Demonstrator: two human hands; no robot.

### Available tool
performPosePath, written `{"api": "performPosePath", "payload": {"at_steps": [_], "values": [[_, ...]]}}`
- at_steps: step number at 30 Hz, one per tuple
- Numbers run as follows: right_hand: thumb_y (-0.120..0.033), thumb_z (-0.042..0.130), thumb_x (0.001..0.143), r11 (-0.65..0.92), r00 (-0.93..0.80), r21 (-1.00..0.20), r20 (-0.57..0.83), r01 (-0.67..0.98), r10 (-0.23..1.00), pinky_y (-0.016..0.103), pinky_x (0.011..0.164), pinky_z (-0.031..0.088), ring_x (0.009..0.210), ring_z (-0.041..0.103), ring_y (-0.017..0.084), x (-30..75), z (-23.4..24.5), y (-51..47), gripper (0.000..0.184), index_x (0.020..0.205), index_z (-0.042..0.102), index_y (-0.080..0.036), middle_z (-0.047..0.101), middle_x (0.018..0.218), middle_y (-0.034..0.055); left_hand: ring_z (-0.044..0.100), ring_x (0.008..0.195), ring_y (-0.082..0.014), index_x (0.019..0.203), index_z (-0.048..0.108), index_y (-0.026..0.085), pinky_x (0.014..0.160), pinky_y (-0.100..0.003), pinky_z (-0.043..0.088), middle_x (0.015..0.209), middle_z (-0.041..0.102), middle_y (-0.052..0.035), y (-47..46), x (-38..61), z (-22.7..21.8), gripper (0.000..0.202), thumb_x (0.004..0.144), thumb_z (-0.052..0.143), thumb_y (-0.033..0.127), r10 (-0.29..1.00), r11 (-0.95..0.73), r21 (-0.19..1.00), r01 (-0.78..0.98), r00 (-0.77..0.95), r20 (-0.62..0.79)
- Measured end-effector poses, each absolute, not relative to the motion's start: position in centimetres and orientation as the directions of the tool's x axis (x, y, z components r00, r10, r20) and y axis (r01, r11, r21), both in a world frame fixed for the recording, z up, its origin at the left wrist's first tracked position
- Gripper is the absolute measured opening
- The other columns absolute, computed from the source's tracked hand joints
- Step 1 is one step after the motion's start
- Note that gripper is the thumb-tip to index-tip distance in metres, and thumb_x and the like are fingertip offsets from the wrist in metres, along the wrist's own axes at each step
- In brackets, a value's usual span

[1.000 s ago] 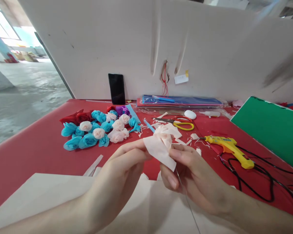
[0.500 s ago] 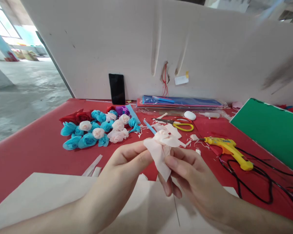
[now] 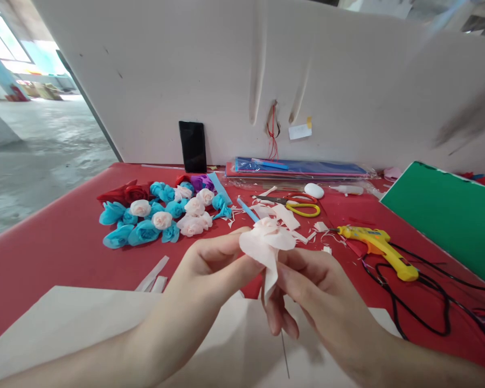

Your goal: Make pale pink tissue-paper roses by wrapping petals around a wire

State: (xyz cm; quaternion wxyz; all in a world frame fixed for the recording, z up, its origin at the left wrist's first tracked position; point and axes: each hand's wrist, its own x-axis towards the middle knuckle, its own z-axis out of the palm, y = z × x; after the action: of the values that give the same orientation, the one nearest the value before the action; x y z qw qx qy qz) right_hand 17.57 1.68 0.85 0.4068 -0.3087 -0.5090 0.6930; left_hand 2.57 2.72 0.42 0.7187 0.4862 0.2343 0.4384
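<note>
A pale pink paper flower (image 3: 265, 240) on a thin wire stem (image 3: 285, 355) is held up between both hands over a white sheet (image 3: 242, 345). My left hand (image 3: 214, 275) pinches the petals from the left, thumb against the lower edge. From the right, my right hand (image 3: 311, 285) grips the flower's base and a hanging strip of its paper, its lower fingers curled behind by the stem. The wire points down out of the grip. Just behind the flower lies a blue stick-like thing (image 3: 248, 210), partly hidden.
Blue paper roses (image 3: 144, 231), with pink, red and purple ones, cluster at the left. Scissors (image 3: 303, 209) lie among paper scraps. A yellow glue gun (image 3: 380, 245) with a black cord and a green board (image 3: 448, 221) are at right. A phone (image 3: 193, 146) leans on the back panel.
The flower has turned in my fingers: its loose petal, spread flat and pointing down before, now curves around the base. The wire's lower end has swung slightly left.
</note>
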Motion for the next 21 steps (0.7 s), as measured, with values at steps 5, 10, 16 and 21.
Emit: {"api": "performPosePath", "payload": {"at_steps": [5, 10, 16, 21], "values": [[-0.031, 0.054, 0.090, -0.152, -0.453, -0.966, -0.042, -0.208, 0.890, 0.015, 0.043, 0.032, 0.043, 0.040, 0.003, 17.46, 1.04, 1.56, 0.028, 0.066, 0.056, -0.016, 0.055, 0.054, -0.0033, 0.068, 0.051, -0.0132, 0.069, 0.073, 0.019, 0.057, -0.022, 0.047, 0.058, 0.067, 0.0027, 2.60, 2.30, 0.32, 0.026, 0.091, 0.060, 0.020, 0.834, 0.173, 0.899, -0.402, 0.545, 0.083], [-0.026, 0.052, 0.089, -0.057, -0.399, -0.988, 0.004, -0.140, 0.917, 0.014, 0.044, 0.036, 0.045, 0.043, 0.003, 17.67, 1.08, 1.24, 0.025, 0.067, 0.057, -0.016, 0.055, 0.056, -0.0028, 0.067, 0.055, -0.0139, 0.071, 0.073, 0.019, 0.062, -0.025, 0.051, 0.060, 0.064, 0.0021, 2.52, 2.39, 0.30, 0.025, 0.091, 0.057, 0.018, 0.846, 0.140, 0.907, -0.397, 0.525, 0.099], [-0.022, 0.051, 0.090, 0.088, -0.364, -0.996, 0.090, -0.021, 0.927, 0.015, 0.047, 0.041, 0.049, 0.048, 0.005, 17.75, 0.92, 1.03, 0.020, 0.072, 0.059, -0.016, 0.057, 0.061, -0.0022, 0.066, 0.057, -0.0125, 0.070, 0.071, 0.020, 0.060, -0.023, 0.051, 0.066, 0.064, 0.0033, 2.57, 2.60, 0.28, 0.023, 0.091, 0.061, 0.022, 0.877, 0.098, 0.910, -0.403, 0.468, 0.112], [-0.015, 0.050, 0.087, 0.134, -0.365, -0.991, 0.116, 0.023, 0.924, 0.016, 0.046, 0.043, 0.051, 0.050, 0.006, 17.82, 0.69, 0.82, 0.015, 0.078, 0.061, -0.017, 0.059, 0.065, -0.0013, 0.063, 0.052, -0.0087, 0.071, 0.072, 0.021, 0.055, -0.019, 0.048, 0.064, 0.062, 0.0041, 2.30, 2.65, 0.22, 0.026, 0.093, 0.059, 0.027, 0.878, 0.083, 0.909, -0.409, 0.461, 0.127]]}}
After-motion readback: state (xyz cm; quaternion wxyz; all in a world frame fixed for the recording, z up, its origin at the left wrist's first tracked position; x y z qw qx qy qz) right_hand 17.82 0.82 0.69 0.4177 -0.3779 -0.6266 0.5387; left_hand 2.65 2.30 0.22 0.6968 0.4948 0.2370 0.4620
